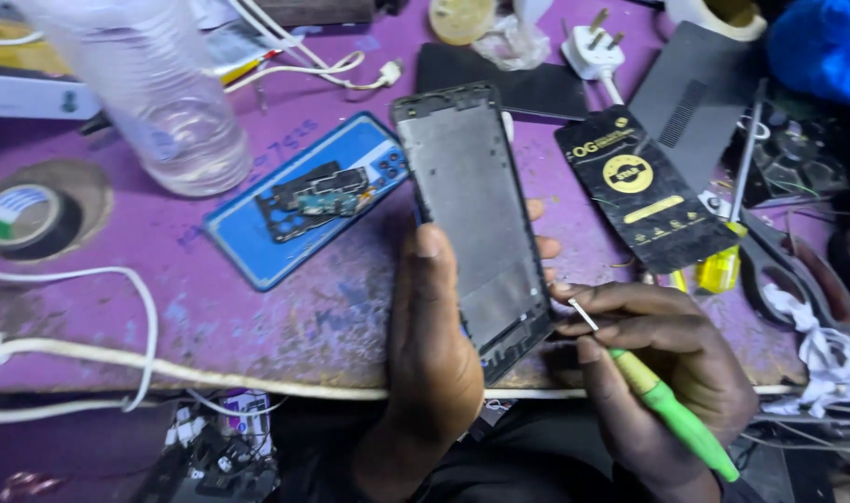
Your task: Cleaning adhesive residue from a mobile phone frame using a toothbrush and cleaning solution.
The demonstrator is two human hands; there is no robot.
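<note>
My left hand (430,354) grips an opened phone frame (472,205), a dark rectangular chassis with a grey inner plate, tilted upright over the purple worktop (257,307). My thumb lies along its left edge and fingertips show past its right edge. My right hand (663,373) holds a small screwdriver (663,401) with a green and yellow handle. Its thin metal tip points at the lower right edge of the frame. A blue phone back cover (304,200) lies flat to the left, with a dark circuit part (318,196) resting on it.
A clear plastic bottle (155,93) stands at the back left. A tape roll (24,219) lies far left. White cables (117,363) run along the front edge. A black packet with gold print (644,191), a white plug (593,51), a yellow-handled tool (723,265) and scissors (779,256) crowd the right.
</note>
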